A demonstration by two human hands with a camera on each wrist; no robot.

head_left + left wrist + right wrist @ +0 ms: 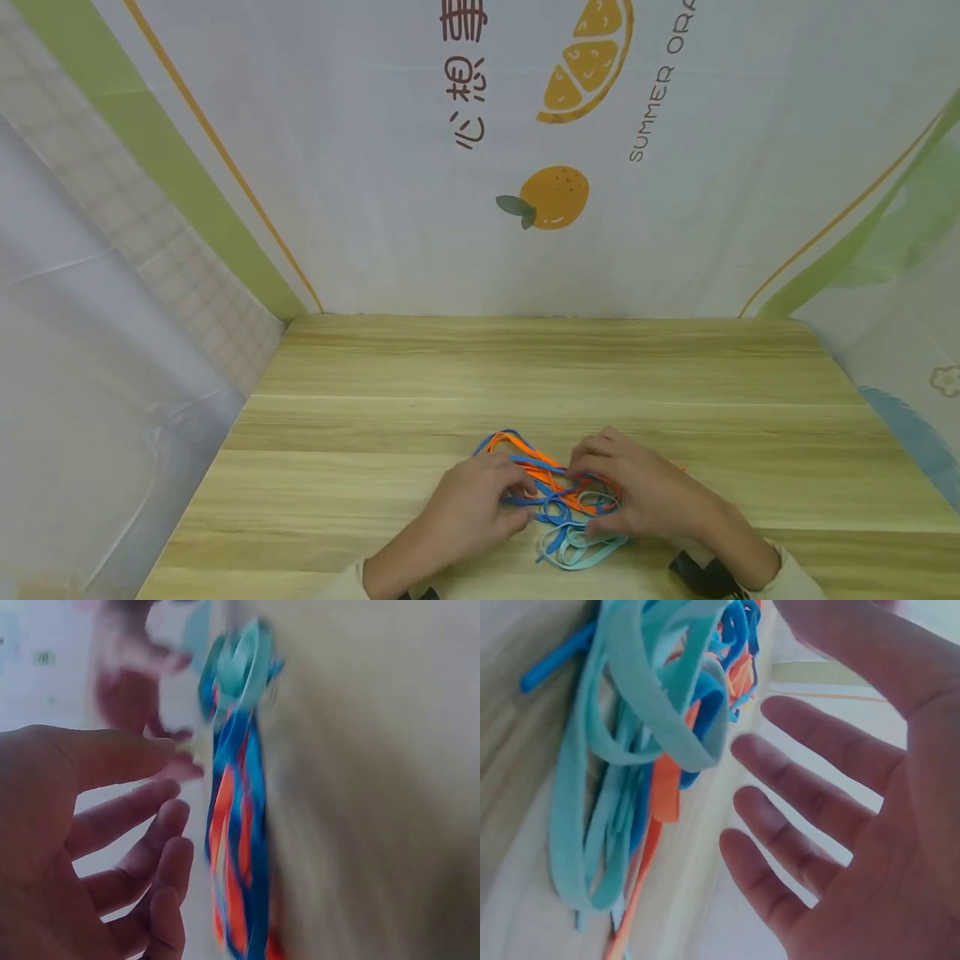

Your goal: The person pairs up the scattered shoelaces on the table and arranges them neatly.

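A tangled pile of flat shoelaces lies on the wooden table between my two hands. Orange laces (542, 479) and blue laces (553, 507) cross each other, and mint green laces (581, 554) form loops on the near side. My left hand (480, 504) hovers at the pile's left side, its fingers loosely bent and apart from the laces in the left wrist view. At the right side is my right hand (637, 487), fingers spread and slightly bent. In the right wrist view, nothing lies in its palm, and a blue lace tip (547, 664) sticks out of the mint green loops (570, 832).
The wooden table (360, 417) stretches out around the pile. A white cloth with printed oranges (555, 197) hangs behind its far edge, and more cloth (97, 375) hangs on the left. Black straps (705, 575) show at the wrists.
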